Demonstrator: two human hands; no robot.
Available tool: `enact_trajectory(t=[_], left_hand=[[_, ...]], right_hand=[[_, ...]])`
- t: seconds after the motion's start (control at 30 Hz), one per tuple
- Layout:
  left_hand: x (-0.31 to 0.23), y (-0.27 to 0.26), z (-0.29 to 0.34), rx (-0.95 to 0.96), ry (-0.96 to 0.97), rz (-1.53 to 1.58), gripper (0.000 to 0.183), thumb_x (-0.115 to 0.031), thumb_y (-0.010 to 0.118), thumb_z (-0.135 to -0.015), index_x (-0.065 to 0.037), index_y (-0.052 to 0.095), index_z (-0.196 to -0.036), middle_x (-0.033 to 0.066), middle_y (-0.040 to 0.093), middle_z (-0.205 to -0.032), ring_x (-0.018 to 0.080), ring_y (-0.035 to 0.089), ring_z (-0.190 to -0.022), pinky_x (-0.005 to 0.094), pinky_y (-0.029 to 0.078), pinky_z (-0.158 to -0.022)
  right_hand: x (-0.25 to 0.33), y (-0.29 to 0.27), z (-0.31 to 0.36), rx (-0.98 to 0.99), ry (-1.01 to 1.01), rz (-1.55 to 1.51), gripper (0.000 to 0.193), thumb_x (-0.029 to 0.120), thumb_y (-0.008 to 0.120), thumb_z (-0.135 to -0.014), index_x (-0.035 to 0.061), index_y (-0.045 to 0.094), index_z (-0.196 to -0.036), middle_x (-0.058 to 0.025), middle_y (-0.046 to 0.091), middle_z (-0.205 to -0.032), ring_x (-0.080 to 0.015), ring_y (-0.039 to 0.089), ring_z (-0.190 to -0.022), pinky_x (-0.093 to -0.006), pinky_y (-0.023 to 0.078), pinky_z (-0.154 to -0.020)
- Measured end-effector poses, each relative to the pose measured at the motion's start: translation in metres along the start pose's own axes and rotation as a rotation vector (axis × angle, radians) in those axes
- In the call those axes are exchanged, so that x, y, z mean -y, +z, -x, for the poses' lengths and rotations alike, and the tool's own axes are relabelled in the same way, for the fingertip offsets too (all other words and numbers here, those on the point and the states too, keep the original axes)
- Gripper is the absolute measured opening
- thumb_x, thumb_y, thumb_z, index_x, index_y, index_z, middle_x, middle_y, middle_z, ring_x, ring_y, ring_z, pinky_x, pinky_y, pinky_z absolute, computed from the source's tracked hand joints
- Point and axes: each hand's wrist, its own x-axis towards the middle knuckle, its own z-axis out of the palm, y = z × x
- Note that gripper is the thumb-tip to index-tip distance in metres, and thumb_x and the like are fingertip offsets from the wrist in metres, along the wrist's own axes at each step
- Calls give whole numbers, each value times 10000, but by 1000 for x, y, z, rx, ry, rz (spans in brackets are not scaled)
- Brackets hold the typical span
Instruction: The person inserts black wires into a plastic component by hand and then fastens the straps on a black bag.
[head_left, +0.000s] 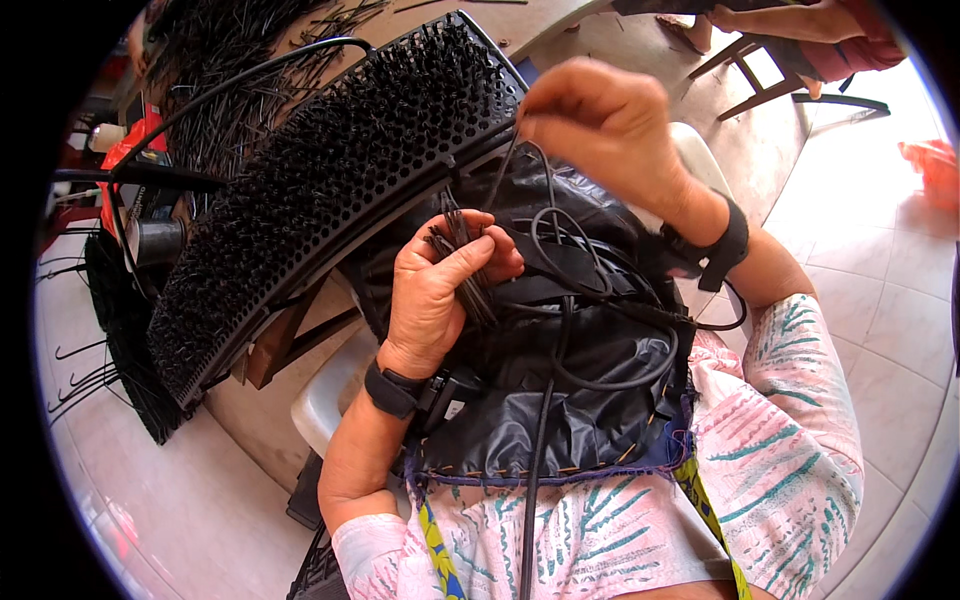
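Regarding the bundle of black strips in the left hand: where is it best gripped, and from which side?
Probably around its middle, from the person's left, as the left hand does: the bundle is long and slim, with ends sticking out above and below, so pinching across it should keep it together.

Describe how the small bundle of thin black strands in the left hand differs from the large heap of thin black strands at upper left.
The bundle of thin black strands is small; the heap of thin black strands is far bigger. The bundle is gathered in the left hand; the heap lies loose and tangled, untouched by that hand. Both are black.
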Motion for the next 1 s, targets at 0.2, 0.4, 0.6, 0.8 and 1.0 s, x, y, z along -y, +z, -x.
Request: enact_trajectory(t=[0.2,0.4,0.6,0.8,1.0], left_hand=[[0,-5,-1,106,-44,-114,195,-22,539,-781,15,532,-973,119,610,-840,228,615,-756,364,514,-720],[-1,-2,0,74,-86,-114,170,8,519,-770,21,551,-936,98,594,-817,190,597,-755,341,518,-707],[-3,-3,0,58,-70,-72,171,20,541,-764,23,549,-934,93,588,-800,180,591,-740,329,515,-693],[-2,-3,-3,-44,-28,0,178,23,572,-755,16,542,-931,105,595,-784,201,600,-733,322,506,-719],[-1,-1,-3,-65,48,-16,112,-7,551,-799,-3,550,-911,102,600,-838,210,608,-767,328,502,-731]], right_hand=[[-16,-25,-20,44,-527,382,259,84,552,-748,11,520,-994,-98,525,-936,-190,543,-868,-281,454,-707],[-10,5,-30,-164,-709,598,137,-23,624,-683,-8,565,-805,-112,569,-718,-183,579,-606,-229,439,-538],[-21,14,-34,206,-723,841,192,47,611,-696,8,539,-870,-113,511,-677,-278,536,-607,-342,430,-507],[-23,20,-9,187,-578,682,198,85,624,-708,8,552,-876,-116,521,-672,-281,549,-613,-352,437,-527],[-15,37,29,332,-91,144,72,-19,580,-743,-34,555,-809,-111,574,-661,-178,628,-595,-253,477,-501]])
